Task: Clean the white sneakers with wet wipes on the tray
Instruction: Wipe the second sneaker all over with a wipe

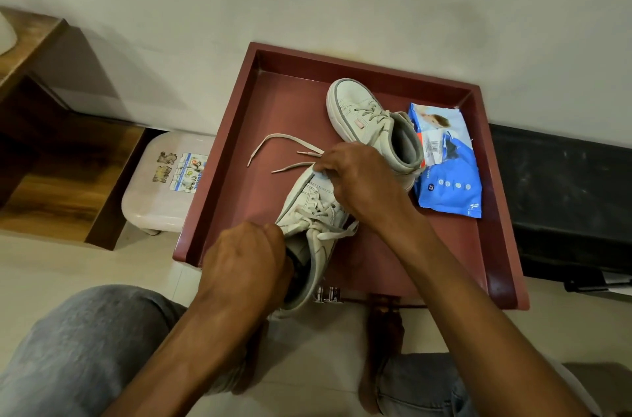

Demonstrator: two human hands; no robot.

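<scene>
Left hand grips the near sneaker; right hand pinches a wipe against its toe.

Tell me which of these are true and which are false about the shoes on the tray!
1. The blue wipes pack lies on the tray, beside the far sneaker. True.
2. The right hand holds nothing. False: it pinches a wipe against the toe end of the near sneaker.
3. The left hand grips the near sneaker at its opening. True.
4. The tray is green. False: it is dark red.
5. Somebody is wearing the far sneaker. False: it lies on the tray with no foot in it.
</scene>
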